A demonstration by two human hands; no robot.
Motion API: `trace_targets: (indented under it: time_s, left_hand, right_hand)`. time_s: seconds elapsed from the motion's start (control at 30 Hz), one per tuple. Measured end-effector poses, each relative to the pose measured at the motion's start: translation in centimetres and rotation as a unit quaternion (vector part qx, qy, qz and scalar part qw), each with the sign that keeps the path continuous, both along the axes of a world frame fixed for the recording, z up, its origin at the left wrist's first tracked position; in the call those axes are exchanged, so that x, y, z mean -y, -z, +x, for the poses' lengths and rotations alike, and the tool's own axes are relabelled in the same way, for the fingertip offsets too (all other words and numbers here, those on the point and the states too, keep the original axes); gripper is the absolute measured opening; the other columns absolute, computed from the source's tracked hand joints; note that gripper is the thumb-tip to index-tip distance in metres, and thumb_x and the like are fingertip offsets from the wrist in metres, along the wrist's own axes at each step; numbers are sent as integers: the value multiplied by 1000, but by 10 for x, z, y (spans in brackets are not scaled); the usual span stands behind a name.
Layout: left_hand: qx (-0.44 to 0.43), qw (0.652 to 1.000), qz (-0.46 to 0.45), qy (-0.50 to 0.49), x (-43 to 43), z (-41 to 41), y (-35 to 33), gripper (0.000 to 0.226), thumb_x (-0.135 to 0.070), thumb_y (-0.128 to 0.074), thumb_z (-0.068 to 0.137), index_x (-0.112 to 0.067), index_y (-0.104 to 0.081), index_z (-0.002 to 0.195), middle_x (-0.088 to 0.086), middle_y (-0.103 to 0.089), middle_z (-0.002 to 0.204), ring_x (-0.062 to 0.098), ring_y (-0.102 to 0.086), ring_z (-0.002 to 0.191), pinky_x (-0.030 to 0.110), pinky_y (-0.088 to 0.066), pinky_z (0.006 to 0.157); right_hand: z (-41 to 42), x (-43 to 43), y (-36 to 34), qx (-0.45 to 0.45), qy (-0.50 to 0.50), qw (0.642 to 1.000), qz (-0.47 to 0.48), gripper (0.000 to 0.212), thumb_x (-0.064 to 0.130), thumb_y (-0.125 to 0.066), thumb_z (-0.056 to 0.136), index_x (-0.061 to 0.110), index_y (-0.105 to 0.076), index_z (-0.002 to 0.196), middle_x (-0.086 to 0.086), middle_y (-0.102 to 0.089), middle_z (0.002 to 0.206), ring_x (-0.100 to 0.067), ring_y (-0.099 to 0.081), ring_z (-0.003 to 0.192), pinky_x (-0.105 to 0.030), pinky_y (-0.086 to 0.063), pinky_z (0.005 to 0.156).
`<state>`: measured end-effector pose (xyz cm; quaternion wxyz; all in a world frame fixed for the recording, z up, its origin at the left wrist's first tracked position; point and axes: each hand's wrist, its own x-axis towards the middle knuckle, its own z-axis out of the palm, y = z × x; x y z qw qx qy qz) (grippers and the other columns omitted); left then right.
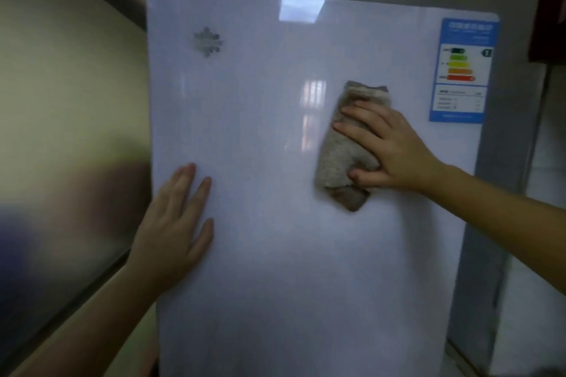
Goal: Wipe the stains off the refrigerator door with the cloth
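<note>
The white glossy refrigerator door point(269, 119) fills the middle of the head view. A folded grey-brown cloth point(340, 156) lies flat against it, right of centre. My right hand point(386, 150) presses the cloth onto the door, fingers spread over it and thumb hooked under its lower part. Lower left, my left hand point(174, 223) rests flat on the door near its left edge, fingers apart, holding nothing. I make out no distinct stains on the blurred surface.
A blue energy label point(462, 70) sticks to the door's upper right corner, and a silver snowflake emblem point(207, 41) sits at the upper left. A beige wall point(61, 86) stands close on the left. A dark red cabinet point(551, 3) hangs at the upper right.
</note>
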<state>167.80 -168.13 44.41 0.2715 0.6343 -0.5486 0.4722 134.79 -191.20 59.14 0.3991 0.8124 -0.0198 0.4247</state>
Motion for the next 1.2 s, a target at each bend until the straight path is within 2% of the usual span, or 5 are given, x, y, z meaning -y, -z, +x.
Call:
trace_targets:
  time_s: [0.17,0.33,0.6,0.87,1.2]
  left_hand:
    - [0,1000,-13,1,3,0,3,68,-41,-38,95,-1,-38,150,23,-25,161,40,-26,149,49,-23,121]
    - [1,1000,-12,-4,3,0,3,68,-42,-37,96,0,-37,150,24,-24,161,41,-25,149,52,-25,121]
    - [-21,1000,10,-19,1,1,5,70,-46,-36,98,-10,-24,157,17,-13,166,31,-12,154,40,-9,126]
    - [-93,995,-26,0,-6,-4,11,63,-39,-45,96,-3,-41,147,21,-32,157,34,-27,149,38,-21,122]
    - [-73,997,-8,-19,-7,-2,21,72,-45,-37,96,-7,-27,156,18,-15,165,35,-16,153,45,-18,122]
  right_hand:
    - [-76,37,40,15,47,998,40,79,56,-60,88,12,-44,151,-17,-38,158,-38,-33,148,-52,-31,116]
    - [-58,29,42,27,29,998,58,80,56,-63,85,11,-47,149,-18,-39,156,-39,-34,147,-55,-30,117]
    - [89,-44,-1,-57,-32,998,-26,72,61,-60,89,16,-55,145,-14,-47,153,-35,-39,145,-45,-31,113]
    - [219,-115,-38,-137,-51,986,-74,73,65,-54,86,17,-56,141,-13,-49,151,-35,-39,144,-48,-30,115]
    - [120,-63,-3,-97,-32,994,-36,73,61,-56,91,16,-50,149,-13,-44,156,-33,-37,147,-45,-31,117]
